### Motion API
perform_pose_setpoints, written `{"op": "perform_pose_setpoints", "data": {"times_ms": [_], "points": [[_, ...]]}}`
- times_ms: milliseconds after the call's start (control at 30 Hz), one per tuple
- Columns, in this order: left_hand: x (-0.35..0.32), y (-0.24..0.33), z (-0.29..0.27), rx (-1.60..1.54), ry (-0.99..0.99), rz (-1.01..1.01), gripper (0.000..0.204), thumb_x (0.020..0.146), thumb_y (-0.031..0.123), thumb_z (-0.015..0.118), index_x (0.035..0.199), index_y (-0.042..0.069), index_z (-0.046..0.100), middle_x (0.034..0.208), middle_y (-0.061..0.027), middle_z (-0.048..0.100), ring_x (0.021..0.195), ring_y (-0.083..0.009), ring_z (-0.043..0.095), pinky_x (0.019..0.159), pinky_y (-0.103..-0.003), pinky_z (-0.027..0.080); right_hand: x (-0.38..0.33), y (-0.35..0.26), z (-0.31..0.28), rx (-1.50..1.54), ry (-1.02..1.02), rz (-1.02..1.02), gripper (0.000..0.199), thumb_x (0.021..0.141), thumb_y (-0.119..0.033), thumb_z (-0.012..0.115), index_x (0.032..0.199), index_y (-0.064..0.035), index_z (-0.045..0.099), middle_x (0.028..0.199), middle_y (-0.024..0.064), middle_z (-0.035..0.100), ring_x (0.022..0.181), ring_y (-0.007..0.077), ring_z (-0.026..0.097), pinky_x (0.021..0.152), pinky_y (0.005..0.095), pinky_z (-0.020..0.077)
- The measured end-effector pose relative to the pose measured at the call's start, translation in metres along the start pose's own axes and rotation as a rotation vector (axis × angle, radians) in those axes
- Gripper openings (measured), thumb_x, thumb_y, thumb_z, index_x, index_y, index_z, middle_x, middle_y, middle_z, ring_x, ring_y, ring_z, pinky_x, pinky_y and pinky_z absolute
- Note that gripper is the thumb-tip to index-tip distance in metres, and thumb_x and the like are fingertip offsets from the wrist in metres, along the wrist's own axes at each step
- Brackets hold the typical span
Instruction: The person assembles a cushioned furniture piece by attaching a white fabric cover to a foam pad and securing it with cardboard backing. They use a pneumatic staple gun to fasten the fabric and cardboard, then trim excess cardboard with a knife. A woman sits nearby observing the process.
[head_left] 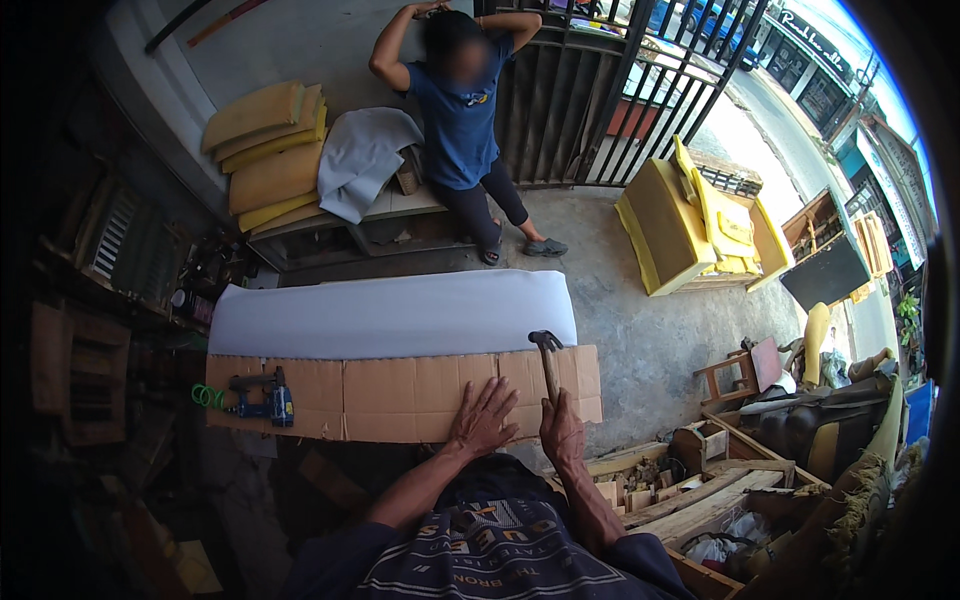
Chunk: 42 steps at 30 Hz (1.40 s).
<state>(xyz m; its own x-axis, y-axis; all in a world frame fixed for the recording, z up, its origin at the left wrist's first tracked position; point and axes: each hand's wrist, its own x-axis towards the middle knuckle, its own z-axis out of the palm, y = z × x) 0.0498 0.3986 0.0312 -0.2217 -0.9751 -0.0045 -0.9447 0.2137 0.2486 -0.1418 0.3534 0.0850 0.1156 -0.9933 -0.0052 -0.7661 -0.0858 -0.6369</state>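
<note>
A long piece covered in pale white fabric [400, 312] lies before me, with a strip of brown cardboard [390, 392] along its near side. Flat on the cardboard rests my left hand [484, 418], fingers spread and holding nothing. My right hand [562, 432] is wrapped round the wooden handle of a claw hammer [547, 350]. Its dark head points away from me, over the seam between cardboard and fabric near the right end. At the cardboard's left end lies a blue staple gun [268, 398] with a coiled green air hose [208, 397].
A person [465, 110] sits on a low bench beyond, arms raised, beside stacked yellow foam pads [275, 160] and grey sheeting [365, 160]. A yellow armchair [690, 225] stands far right on the concrete floor. Wood scraps [700, 490] crowd the near right.
</note>
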Motion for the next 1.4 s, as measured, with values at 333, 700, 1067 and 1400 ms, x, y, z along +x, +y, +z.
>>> {"op": "perform_pose_setpoints", "data": {"times_ms": [333, 700, 1067, 1400], "points": [[-0.014, -0.011, -0.004, -0.092, -0.072, -0.040, 0.070, 0.104, 0.057, 0.045, 0.162, 0.018, 0.038, 0.171, -0.0116, 0.028, 0.159, -0.0319, 0.021, 0.127, -0.062, 0.012, -0.003, -0.012, 0.016, 0.036, -0.014, -0.121, 0.035, 0.106, -0.032, 0.055, 0.125, -0.0025, 0.051, 0.087, 0.0332, 0.068, 0.074, 0.0554, 0.065, 0.060, 0.0628, 0.0476], [-0.024, -0.013, -0.003, -0.105, -0.013, -0.039, 0.069, 0.105, 0.058, 0.043, 0.161, 0.018, 0.040, 0.171, -0.0112, 0.028, 0.159, -0.0328, 0.022, 0.127, -0.061, 0.013, 0.001, -0.016, 0.014, -0.127, -0.277, -0.019, 0.030, 0.104, -0.023, 0.060, 0.124, -0.0037, 0.051, 0.085, 0.0297, 0.069, 0.079, 0.0536, 0.067, 0.062, 0.0595, 0.0508], [-0.031, -0.015, -0.010, -0.077, -0.107, -0.127, 0.072, 0.104, 0.058, 0.045, 0.162, 0.015, 0.038, 0.172, -0.0099, 0.026, 0.160, -0.0307, 0.018, 0.129, -0.059, 0.011, 0.004, -0.030, 0.025, 0.043, -0.190, -0.170, 0.026, 0.105, -0.024, 0.057, 0.119, -0.0047, 0.048, 0.089, 0.0316, 0.068, 0.079, 0.0539, 0.067, 0.061, 0.0619, 0.0491], [-0.053, -0.025, -0.010, -0.072, -0.035, -0.158, 0.075, 0.103, 0.055, 0.049, 0.162, 0.011, 0.035, 0.171, -0.0108, 0.027, 0.160, -0.0307, 0.019, 0.129, -0.058, 0.012, 0.007, -0.032, 0.030, 0.001, -0.213, -0.158, 0.031, 0.106, -0.029, 0.055, 0.126, -0.0053, 0.049, 0.089, 0.0288, 0.070, 0.080, 0.0532, 0.067, 0.063, 0.0616, 0.0500]]}}
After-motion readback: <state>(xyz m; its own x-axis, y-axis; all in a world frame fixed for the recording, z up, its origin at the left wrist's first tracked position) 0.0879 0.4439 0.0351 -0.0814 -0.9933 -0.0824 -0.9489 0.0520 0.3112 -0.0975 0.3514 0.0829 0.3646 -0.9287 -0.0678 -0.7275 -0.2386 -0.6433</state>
